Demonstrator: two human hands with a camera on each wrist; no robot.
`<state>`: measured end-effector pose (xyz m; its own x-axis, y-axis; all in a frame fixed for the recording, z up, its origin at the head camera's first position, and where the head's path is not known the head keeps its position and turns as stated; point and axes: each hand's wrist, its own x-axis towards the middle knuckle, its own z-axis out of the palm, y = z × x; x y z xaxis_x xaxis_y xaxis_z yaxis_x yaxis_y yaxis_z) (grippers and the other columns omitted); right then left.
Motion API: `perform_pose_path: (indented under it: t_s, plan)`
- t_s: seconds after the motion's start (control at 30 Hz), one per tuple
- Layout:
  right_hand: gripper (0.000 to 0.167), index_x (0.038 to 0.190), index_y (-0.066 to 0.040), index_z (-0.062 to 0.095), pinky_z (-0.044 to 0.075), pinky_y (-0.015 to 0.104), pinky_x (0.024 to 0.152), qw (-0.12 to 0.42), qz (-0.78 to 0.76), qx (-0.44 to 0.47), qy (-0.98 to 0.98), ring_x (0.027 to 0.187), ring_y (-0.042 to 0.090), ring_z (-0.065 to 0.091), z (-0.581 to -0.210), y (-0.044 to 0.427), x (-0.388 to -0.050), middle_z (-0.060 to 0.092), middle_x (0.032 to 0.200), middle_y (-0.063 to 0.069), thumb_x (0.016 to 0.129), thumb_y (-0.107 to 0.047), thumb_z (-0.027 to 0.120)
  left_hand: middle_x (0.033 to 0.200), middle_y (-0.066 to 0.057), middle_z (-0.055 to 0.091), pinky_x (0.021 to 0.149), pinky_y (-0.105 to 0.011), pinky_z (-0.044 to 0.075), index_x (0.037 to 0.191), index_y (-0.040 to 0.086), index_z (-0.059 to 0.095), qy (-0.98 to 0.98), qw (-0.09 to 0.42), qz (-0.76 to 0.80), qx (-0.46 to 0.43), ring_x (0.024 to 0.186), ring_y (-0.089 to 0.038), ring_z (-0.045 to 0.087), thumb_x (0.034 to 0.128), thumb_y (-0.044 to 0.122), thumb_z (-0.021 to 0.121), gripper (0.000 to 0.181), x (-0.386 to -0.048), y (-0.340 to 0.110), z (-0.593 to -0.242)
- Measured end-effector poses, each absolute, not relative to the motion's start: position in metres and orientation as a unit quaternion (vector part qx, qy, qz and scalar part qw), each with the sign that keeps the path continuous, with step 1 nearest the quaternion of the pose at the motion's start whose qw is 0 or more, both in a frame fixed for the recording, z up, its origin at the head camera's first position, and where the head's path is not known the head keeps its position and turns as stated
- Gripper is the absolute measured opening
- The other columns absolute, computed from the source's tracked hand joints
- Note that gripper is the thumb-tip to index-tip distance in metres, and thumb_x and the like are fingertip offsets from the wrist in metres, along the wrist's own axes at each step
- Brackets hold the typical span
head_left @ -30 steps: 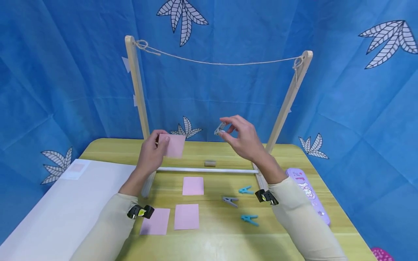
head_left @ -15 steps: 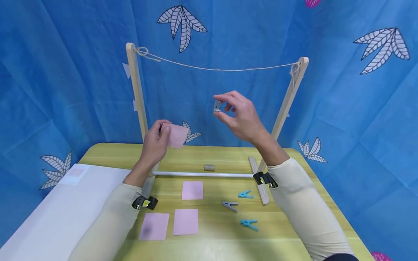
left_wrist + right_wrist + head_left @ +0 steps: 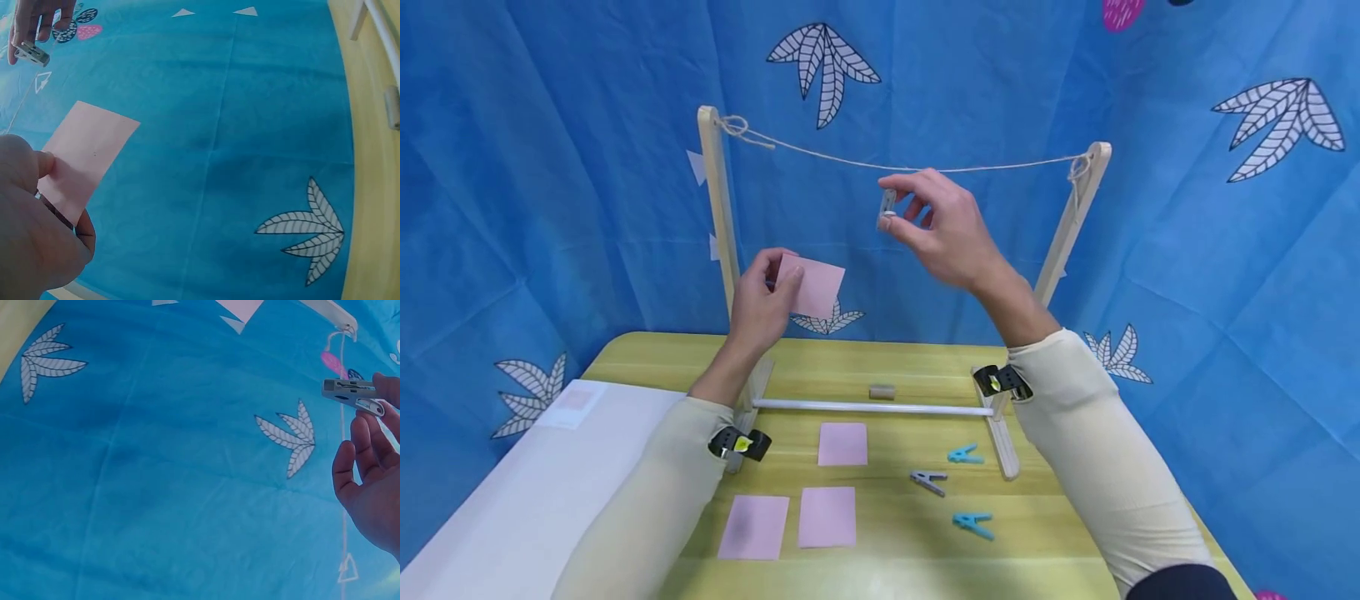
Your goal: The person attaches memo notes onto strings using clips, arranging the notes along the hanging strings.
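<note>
In the head view my left hand (image 3: 763, 300) pinches a square pink paper (image 3: 815, 286) by its left edge, thumb in front. My right hand (image 3: 951, 225) holds a grey clothespin (image 3: 887, 202) between thumb and fingertips, just below a string (image 3: 1000, 167). The right wrist view shows that clothespin (image 3: 353, 394) side-on, with the string behind it. Paper and clothespin are apart, the paper lower and to the left. From the left wrist, the pink paper (image 3: 87, 159) looks flat and tilted.
Two wooden posts (image 3: 718, 200) carry the string, joined low down by a white rod (image 3: 872, 407). On the table (image 3: 925, 558) lie several clothespins, among them a blue one (image 3: 973, 523), three pink papers, one of them here (image 3: 827, 517), a small cylinder (image 3: 882, 392) and a white board (image 3: 610, 442).
My right hand has risen with the clothespin, from well below the string to just under it. My left hand has lifted the pink paper a little and moved it slightly right.
</note>
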<state>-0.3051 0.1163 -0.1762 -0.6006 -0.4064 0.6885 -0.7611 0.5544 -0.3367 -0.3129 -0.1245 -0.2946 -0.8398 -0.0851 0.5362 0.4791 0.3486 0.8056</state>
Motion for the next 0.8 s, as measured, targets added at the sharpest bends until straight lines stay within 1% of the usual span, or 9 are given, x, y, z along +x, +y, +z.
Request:
perform_pose_path:
  t_s: [0.1, 0.2, 0.37, 0.5, 0.6, 0.8]
  plan:
    - [0.039, 0.128, -0.011, 0.062, 0.049, 0.030, 0.078, 0.281, 0.318, 0.351, -0.834, 0.084, 0.013, 0.054, -0.167, 0.112, -0.305, 0.060, 0.108, 0.007, 0.090, -0.022, 0.068, 0.109, -0.014, 0.059, 0.067, -0.020, 0.048, 0.129, 0.012, 0.049, -0.770, 0.265, -0.564, -0.136, 0.089, -0.018, 0.052, 0.0988, 0.029, 0.054, 0.035, -0.314, -0.123, -0.287]
    - [0.039, 0.128, -0.011, 0.062, 0.048, 0.030, 0.078, 0.283, 0.317, 0.350, -0.835, 0.084, 0.012, 0.054, -0.158, 0.107, -0.306, 0.059, 0.108, 0.007, 0.091, -0.022, 0.067, 0.109, -0.016, 0.060, 0.065, -0.018, 0.047, 0.132, 0.013, 0.046, -0.763, 0.278, -0.567, -0.136, 0.086, -0.018, 0.052, 0.0993, 0.024, 0.053, 0.035, -0.314, -0.122, -0.279]
    - [0.039, 0.128, -0.012, 0.062, 0.045, 0.025, 0.076, 0.290, 0.310, 0.338, -0.840, 0.085, 0.012, 0.053, -0.146, 0.100, -0.310, 0.058, 0.109, 0.007, 0.091, -0.023, 0.067, 0.111, -0.020, 0.060, 0.063, -0.018, 0.046, 0.132, 0.009, 0.047, -0.755, 0.295, -0.572, -0.126, 0.085, -0.018, 0.051, 0.1009, 0.017, 0.049, 0.032, -0.314, -0.118, -0.268]
    - [0.040, 0.129, -0.013, 0.062, 0.044, 0.023, 0.077, 0.292, 0.306, 0.325, -0.846, 0.087, 0.011, 0.053, -0.142, 0.095, -0.314, 0.058, 0.109, 0.005, 0.091, -0.025, 0.067, 0.109, -0.015, 0.061, 0.064, -0.018, 0.047, 0.130, 0.012, 0.049, -0.743, 0.314, -0.580, -0.112, 0.086, -0.013, 0.051, 0.1007, 0.020, 0.050, 0.030, -0.314, -0.119, -0.261]
    - [0.042, 0.131, -0.014, 0.060, 0.044, 0.021, 0.076, 0.292, 0.313, 0.313, -0.848, 0.087, 0.010, 0.052, -0.138, 0.092, -0.317, 0.058, 0.109, 0.004, 0.091, -0.025, 0.067, 0.108, -0.012, 0.061, 0.065, -0.019, 0.048, 0.129, 0.015, 0.051, -0.731, 0.327, -0.589, -0.110, 0.086, -0.012, 0.052, 0.1002, 0.023, 0.052, 0.029, -0.317, -0.120, -0.256]
    - [0.042, 0.131, -0.017, 0.060, 0.043, 0.020, 0.070, 0.286, 0.338, 0.275, -0.853, 0.085, 0.007, 0.051, -0.128, 0.084, -0.322, 0.059, 0.108, 0.000, 0.092, -0.028, 0.066, 0.110, -0.010, 0.061, 0.068, -0.020, 0.051, 0.129, 0.019, 0.052, -0.721, 0.323, -0.605, -0.099, 0.091, -0.014, 0.053, 0.1000, 0.024, 0.052, 0.029, -0.327, -0.120, -0.247]
